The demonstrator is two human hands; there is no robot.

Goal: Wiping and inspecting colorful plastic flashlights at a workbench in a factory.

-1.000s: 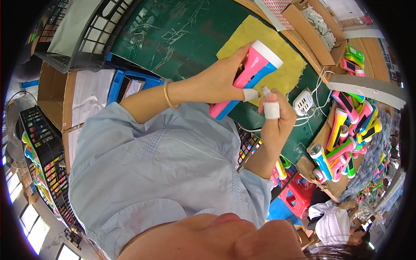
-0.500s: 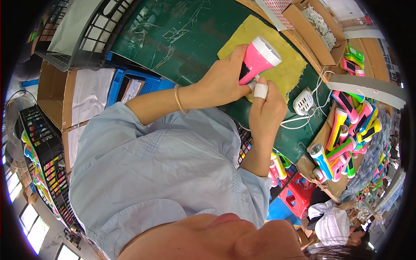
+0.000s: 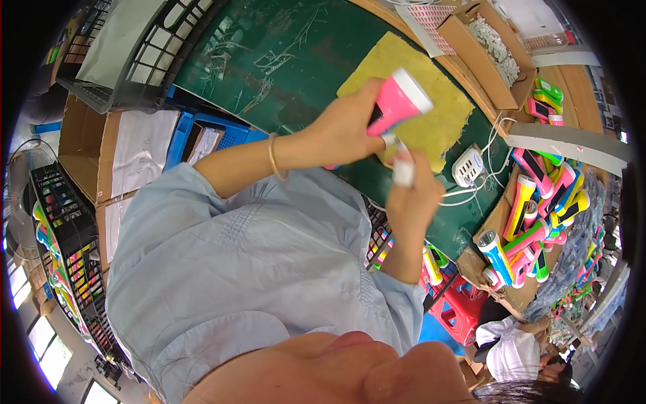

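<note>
A pink flashlight [image 3: 396, 110] with a white head is gripped by my left hand [image 3: 340, 131], whose fingers wrap its body. Its head points up and to the right, over a yellow cloth [image 3: 447, 108] on the green tabletop [image 3: 296, 74]. Just below the flashlight's narrow end, my right hand [image 3: 412, 198] is closed in a pinch. White wrapping [image 3: 404, 172] covers one of its digits. A small pale tip shows at the fingers, too blurred to name. White cables pass beside this hand near a white multi-port USB charger [image 3: 467, 168].
Several colourful flashlights [image 3: 528, 236] fill a cardboard box at right. A long carton [image 3: 481, 60] with small white pieces stands at the far edge. Black plastic crates [image 3: 145, 67] are at left, beside a blue basket [image 3: 232, 128]. A red stool [image 3: 461, 313] and another person [image 3: 511, 350] appear lower right.
My right hand has drawn down slightly from the flashlight's narrow end and is blurred. The flashlight has shifted a little downward in view, still in my left hand.
</note>
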